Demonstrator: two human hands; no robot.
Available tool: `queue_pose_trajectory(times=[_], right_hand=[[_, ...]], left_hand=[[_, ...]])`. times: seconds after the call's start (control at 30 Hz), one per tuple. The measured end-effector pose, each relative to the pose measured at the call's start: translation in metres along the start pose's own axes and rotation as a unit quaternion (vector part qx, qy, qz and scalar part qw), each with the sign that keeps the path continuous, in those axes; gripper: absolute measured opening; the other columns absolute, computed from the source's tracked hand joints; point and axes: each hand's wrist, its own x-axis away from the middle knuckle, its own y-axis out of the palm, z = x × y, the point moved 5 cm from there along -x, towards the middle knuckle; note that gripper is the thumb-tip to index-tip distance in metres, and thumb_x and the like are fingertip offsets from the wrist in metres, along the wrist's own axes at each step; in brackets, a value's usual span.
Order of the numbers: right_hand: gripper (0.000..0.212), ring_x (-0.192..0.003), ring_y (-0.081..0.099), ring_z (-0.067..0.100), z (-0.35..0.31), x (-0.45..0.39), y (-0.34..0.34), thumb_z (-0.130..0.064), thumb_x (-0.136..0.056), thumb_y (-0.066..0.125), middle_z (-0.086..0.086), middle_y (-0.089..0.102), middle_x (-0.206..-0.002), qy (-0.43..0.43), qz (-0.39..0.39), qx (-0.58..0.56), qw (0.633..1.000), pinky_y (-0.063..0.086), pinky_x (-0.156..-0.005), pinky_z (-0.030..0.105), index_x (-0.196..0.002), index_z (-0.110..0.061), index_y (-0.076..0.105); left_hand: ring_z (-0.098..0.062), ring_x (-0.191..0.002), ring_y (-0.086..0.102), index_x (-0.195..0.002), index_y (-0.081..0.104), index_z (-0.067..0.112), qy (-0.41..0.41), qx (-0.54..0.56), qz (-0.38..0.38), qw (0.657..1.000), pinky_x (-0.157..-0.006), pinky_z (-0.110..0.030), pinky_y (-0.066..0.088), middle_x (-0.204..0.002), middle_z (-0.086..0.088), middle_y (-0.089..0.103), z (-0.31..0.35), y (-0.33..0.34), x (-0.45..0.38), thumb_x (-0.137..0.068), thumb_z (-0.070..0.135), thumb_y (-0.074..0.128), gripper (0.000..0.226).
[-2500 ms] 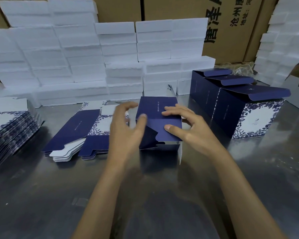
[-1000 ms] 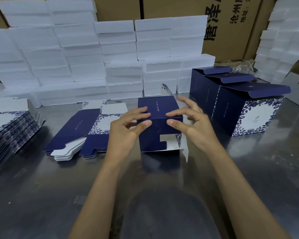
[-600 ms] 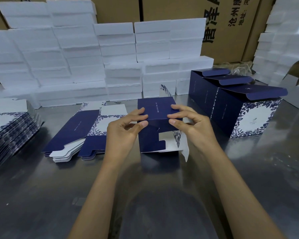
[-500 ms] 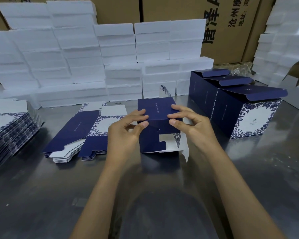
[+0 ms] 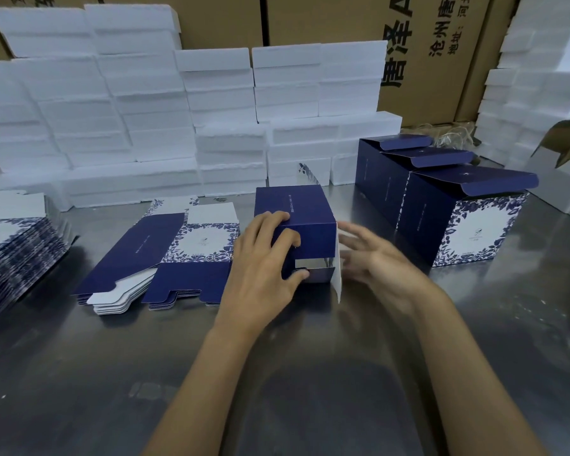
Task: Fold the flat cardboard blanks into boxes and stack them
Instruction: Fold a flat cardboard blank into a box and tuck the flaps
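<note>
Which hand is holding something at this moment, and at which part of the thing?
The left hand holds the half-folded blue box at its near left corner, fingers curled over the flaps at its near end. The right hand is open beside it, gripping nothing.

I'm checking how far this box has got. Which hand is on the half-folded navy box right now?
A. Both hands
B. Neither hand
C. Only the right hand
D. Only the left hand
D: the left hand grips the navy box with fingers over its top and near face, while the right hand hangs open beside the side flap, clear of the box.
</note>
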Motion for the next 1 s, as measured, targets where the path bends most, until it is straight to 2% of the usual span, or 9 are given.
queue_pose_trajectory(times=[0.13, 0.27, 0.37, 0.47, 0.53, 0.67, 0.83, 0.93, 1.0], right_hand=[[0.078, -0.119, 0.065, 0.016, 0.003, 0.005, 0.015, 0.008, -0.079, 0.062, -0.008, 0.064, -0.136, -0.005, -0.106, 0.053, 0.993, 0.054, -0.097, 0.036, -0.142, -0.037, 0.051], [0.084, -0.122, 0.063, 0.011, 0.003, 0.003, 0.019, -0.013, -0.072, 0.083, -0.01, 0.059, -0.141, -0.001, -0.098, 0.079, 0.992, 0.049, -0.106, 0.037, -0.143, -0.041, 0.047], [0.092, -0.122, 0.062, 0.008, 0.005, 0.0, 0.02, -0.031, -0.068, 0.092, -0.012, 0.056, -0.142, -0.006, -0.061, 0.107, 0.992, 0.051, -0.104, 0.034, -0.144, -0.045, 0.042], [0.093, -0.11, 0.062, -0.002, 0.005, -0.004, 0.026, -0.042, -0.069, 0.091, -0.025, 0.053, -0.129, -0.025, -0.021, 0.141, 0.99, 0.054, -0.077, 0.011, -0.143, -0.049, 0.035], [0.088, -0.099, 0.062, -0.01, 0.007, -0.008, 0.028, -0.041, -0.074, 0.088, -0.03, 0.05, -0.12, -0.041, 0.011, 0.15, 0.988, 0.05, -0.065, 0.004, -0.143, -0.048, 0.033], [0.076, -0.101, 0.062, -0.004, 0.011, -0.01, 0.03, -0.041, -0.082, 0.082, -0.021, 0.057, -0.122, -0.082, 0.096, 0.149, 0.981, 0.056, -0.072, 0.014, -0.142, -0.042, 0.037], [0.051, -0.091, 0.061, -0.015, 0.013, -0.008, 0.035, -0.046, -0.085, 0.077, -0.037, 0.059, -0.101, -0.108, 0.187, 0.194, 0.957, 0.048, -0.068, 0.007, -0.122, -0.051, 0.043], [0.05, -0.093, 0.062, -0.009, 0.011, -0.005, 0.035, -0.05, -0.086, 0.074, -0.025, 0.066, -0.108, -0.114, 0.224, 0.227, 0.941, 0.042, -0.064, 0.006, -0.128, -0.043, 0.048], [0.053, -0.097, 0.064, 0.0, 0.01, -0.003, 0.035, -0.054, -0.087, 0.07, -0.019, 0.068, -0.113, -0.12, 0.244, 0.252, 0.929, 0.048, -0.069, 0.017, -0.132, -0.039, 0.048]], left_hand=[[-0.03, -0.133, 0.042, -0.102, 0.054, 0.016, 0.003, -0.024, 0.041, 0.999, -0.099, -0.054, 0.043, -0.136, -0.003, 0.049, -0.002, 0.004, -0.001, -0.072, 0.019, 0.087, 0.044], [-0.024, -0.126, 0.041, -0.108, 0.045, 0.02, 0.008, -0.006, 0.082, 0.997, -0.099, -0.044, 0.041, -0.131, 0.0, 0.045, -0.004, 0.004, -0.001, -0.069, 0.015, 0.088, 0.058], [-0.019, -0.132, 0.034, -0.128, 0.043, 0.024, -0.085, 0.108, 0.11, 0.984, -0.106, -0.037, 0.042, -0.14, 0.001, 0.032, -0.012, 0.006, 0.002, -0.068, 0.016, 0.09, 0.076], [-0.015, -0.14, 0.026, -0.145, 0.034, 0.035, -0.178, 0.212, 0.091, 0.957, -0.107, -0.024, 0.041, -0.152, 0.003, 0.018, -0.024, 0.011, 0.006, -0.068, 0.018, 0.091, 0.097], [-0.005, -0.135, 0.034, -0.146, 0.033, 0.038, -0.177, 0.255, 0.057, 0.949, -0.105, -0.024, 0.046, -0.149, 0.002, 0.027, -0.028, 0.013, 0.006, -0.07, 0.015, 0.09, 0.098], [-0.01, -0.127, 0.048, -0.14, 0.035, 0.044, -0.194, 0.3, 0.026, 0.934, -0.095, -0.039, 0.056, -0.144, 0.011, 0.042, -0.03, 0.014, 0.007, -0.073, 0.0, 0.084, 0.094], [-0.017, -0.128, 0.048, -0.14, 0.037, 0.042, -0.208, 0.304, 0.024, 0.929, -0.098, -0.046, 0.054, -0.143, 0.012, 0.042, -0.026, 0.017, 0.007, -0.075, -0.002, 0.08, 0.09], [-0.016, -0.126, 0.05, -0.138, 0.037, 0.045, -0.219, 0.308, 0.02, 0.926, -0.097, -0.046, 0.054, -0.142, 0.011, 0.045, -0.024, 0.018, 0.007, -0.075, 0.001, 0.08, 0.088], [-0.014, -0.123, 0.051, -0.135, 0.037, 0.049, -0.23, 0.315, 0.019, 0.921, -0.095, -0.045, 0.055, -0.14, 0.01, 0.047, -0.022, 0.017, 0.006, -0.074, 0.003, 0.08, 0.088]])
